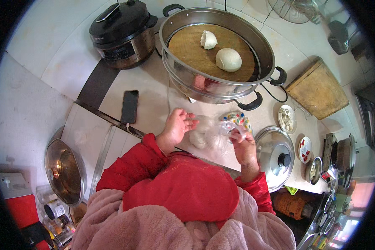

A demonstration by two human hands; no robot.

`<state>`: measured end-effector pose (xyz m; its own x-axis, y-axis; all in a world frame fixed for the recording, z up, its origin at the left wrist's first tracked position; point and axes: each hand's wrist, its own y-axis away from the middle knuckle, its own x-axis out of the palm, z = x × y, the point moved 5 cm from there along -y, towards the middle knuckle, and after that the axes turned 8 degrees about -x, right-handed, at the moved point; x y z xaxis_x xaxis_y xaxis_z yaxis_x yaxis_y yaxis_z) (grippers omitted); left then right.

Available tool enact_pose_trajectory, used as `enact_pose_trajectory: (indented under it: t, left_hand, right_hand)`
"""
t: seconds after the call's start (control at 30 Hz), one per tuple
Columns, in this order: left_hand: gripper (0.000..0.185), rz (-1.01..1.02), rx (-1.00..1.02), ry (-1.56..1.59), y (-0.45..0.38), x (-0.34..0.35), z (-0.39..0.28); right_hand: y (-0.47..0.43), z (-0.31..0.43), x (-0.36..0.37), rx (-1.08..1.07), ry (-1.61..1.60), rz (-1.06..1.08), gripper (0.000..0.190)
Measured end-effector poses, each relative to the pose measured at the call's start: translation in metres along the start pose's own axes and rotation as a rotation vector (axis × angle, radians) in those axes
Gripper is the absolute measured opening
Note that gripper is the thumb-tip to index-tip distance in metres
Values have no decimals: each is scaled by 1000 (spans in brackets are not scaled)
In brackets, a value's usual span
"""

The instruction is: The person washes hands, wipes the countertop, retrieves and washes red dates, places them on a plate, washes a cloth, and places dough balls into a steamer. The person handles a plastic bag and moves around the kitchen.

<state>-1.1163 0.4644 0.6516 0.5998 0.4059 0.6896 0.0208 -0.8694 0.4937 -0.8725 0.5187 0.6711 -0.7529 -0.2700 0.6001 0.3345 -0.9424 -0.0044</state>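
Observation:
My right hand grips the bunched top of a clear plastic bag. Pale rounded lumps, apparently steamed buns, show blurred through the bag on the counter. To the bag's left, my left hand hangs with fingers apart and nothing in it. Beyond both hands stands a wide stainless steel steamer with black handles. On its brown steamer liner lie a whole white bun and a torn piece of bun. A dotted cloth lies partly hidden behind my right hand.
A smartphone on a cable and an electric pressure cooker are at left. Right of my right hand are a steel lid, a plate of white cubes, a plate with red pieces and a wooden chopping board.

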Motion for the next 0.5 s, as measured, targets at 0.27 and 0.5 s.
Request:
enact_pose_trajectory:
  t: [0.27, 0.5]
  left_hand:
    - [47, 352, 407, -955, 20, 59, 21]
    - [32, 235, 154, -1150, -1, 41, 30]
  right_hand:
    - [9, -15, 11, 80, 45, 144, 27]
    - [13, 27, 50, 14, -5, 250, 57]
